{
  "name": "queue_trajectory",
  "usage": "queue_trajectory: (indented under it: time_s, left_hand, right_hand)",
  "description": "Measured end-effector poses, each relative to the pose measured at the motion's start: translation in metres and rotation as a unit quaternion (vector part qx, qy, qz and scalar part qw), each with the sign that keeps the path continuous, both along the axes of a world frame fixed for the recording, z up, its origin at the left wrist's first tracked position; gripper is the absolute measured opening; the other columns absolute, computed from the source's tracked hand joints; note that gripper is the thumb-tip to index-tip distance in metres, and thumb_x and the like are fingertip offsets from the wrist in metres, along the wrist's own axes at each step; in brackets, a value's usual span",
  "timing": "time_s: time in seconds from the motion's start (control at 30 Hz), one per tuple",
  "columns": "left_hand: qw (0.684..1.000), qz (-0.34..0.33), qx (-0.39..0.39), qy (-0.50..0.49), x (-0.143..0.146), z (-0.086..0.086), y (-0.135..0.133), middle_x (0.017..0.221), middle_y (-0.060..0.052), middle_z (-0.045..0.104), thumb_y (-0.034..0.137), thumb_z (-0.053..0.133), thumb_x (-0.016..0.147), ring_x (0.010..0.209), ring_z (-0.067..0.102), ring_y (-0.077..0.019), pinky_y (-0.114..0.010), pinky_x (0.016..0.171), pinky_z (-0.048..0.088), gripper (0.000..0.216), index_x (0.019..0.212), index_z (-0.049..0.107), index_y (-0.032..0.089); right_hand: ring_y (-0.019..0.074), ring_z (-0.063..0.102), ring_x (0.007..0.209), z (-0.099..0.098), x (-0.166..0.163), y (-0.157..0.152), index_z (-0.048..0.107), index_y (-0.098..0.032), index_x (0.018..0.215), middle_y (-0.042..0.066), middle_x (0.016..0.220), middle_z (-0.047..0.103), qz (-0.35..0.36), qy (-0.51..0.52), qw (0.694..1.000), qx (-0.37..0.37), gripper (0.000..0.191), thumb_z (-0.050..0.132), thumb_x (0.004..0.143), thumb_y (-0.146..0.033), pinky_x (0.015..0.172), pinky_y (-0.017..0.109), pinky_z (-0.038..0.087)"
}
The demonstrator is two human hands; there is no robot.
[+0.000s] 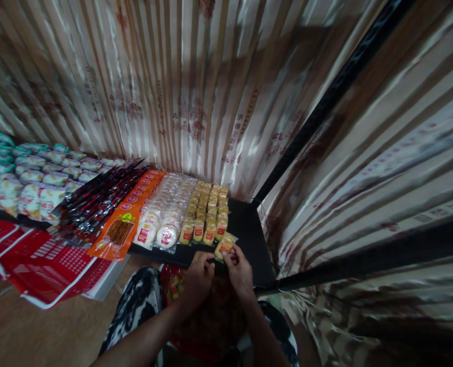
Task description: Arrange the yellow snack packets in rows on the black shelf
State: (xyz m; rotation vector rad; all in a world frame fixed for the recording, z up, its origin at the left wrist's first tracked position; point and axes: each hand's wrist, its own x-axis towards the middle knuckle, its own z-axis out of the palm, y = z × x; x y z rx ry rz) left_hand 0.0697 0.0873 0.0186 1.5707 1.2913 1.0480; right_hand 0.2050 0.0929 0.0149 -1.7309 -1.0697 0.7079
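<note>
My left hand (pixel 199 271) and my right hand (pixel 238 269) meet at the front edge of a black shelf (pixel 249 229). Both are closed in a pinch on one small yellow snack packet (pixel 225 244). The packet sits just in front of rows of the same yellow packets (pixel 207 209). Below my hands, on my lap, lies a red bag (pixel 211 316) holding more packets.
On the shelf, from left, lie pale green and white bags (pixel 31 178), dark red-black packets (pixel 96 199), orange packets (pixel 130 214) and round white cakes (pixel 165 214). Red printed sheets (pixel 46 270) hang at lower left. Striped wrapped panels stand behind and at right.
</note>
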Motion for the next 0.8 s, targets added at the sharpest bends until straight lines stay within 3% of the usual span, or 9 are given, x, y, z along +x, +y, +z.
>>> queue_trajectory:
  time_s: [0.13, 0.37, 0.53, 0.67, 0.8]
  left_hand:
    - [0.995, -0.053, 0.083, 0.018, 0.010, -0.003, 0.009, 0.102, -0.007, 0.057, 0.016, 0.044, 0.080, 0.097, 0.054, -0.0182, -0.031, 0.088, 0.044, 0.024, 0.098, 0.058, 0.018]
    - [0.991, -0.049, 0.103, 0.070, 0.016, -0.016, 0.028, 0.112, -0.009, 0.058, 0.016, 0.043, 0.080, 0.108, 0.051, -0.0216, -0.037, 0.098, 0.040, 0.030, 0.104, 0.059, 0.018]
    - [0.986, -0.061, 0.123, 0.096, 0.015, -0.023, 0.033, 0.113, -0.009, 0.058, 0.015, 0.040, 0.082, 0.109, 0.052, -0.0203, -0.036, 0.097, 0.042, 0.032, 0.107, 0.059, 0.018]
    - [0.977, -0.063, 0.162, 0.121, 0.014, -0.025, 0.033, 0.107, -0.008, 0.060, 0.013, 0.034, 0.086, 0.102, 0.054, -0.0173, -0.032, 0.093, 0.045, 0.032, 0.104, 0.059, 0.018]
    - [0.940, -0.067, 0.259, 0.210, 0.010, -0.023, 0.035, 0.102, -0.009, 0.062, 0.015, 0.035, 0.089, 0.097, 0.056, -0.0198, -0.035, 0.086, 0.049, 0.031, 0.105, 0.060, 0.018]
  right_hand:
    - [0.0170, 0.061, 0.067, -0.010, 0.007, 0.019, 0.059, -0.015, 0.110, 0.005, 0.082, 0.065, 0.006, -0.037, 0.999, 0.003, 0.050, 0.052, 0.071, -0.046, 0.064, 0.029, 0.049]
    - [0.0191, 0.061, 0.076, -0.013, 0.005, 0.032, 0.059, -0.015, 0.110, 0.008, 0.091, 0.062, 0.007, -0.132, 0.991, 0.024, 0.045, 0.049, 0.074, -0.041, 0.071, 0.031, 0.050]
    - [0.0191, 0.060, 0.077, -0.016, 0.001, 0.033, 0.052, -0.017, 0.122, 0.009, 0.095, 0.059, 0.013, -0.144, 0.988, 0.058, 0.049, 0.048, 0.078, -0.038, 0.069, 0.031, 0.051]
    - [0.0180, 0.059, 0.077, -0.022, -0.003, 0.031, 0.053, -0.020, 0.121, 0.010, 0.104, 0.056, 0.008, -0.143, 0.987, 0.068, 0.046, 0.046, 0.080, -0.039, 0.064, 0.029, 0.052]
    - [0.0185, 0.058, 0.075, -0.024, -0.003, 0.030, 0.052, -0.020, 0.119, 0.008, 0.097, 0.057, -0.002, -0.142, 0.988, 0.063, 0.045, 0.047, 0.079, -0.039, 0.063, 0.029, 0.050]
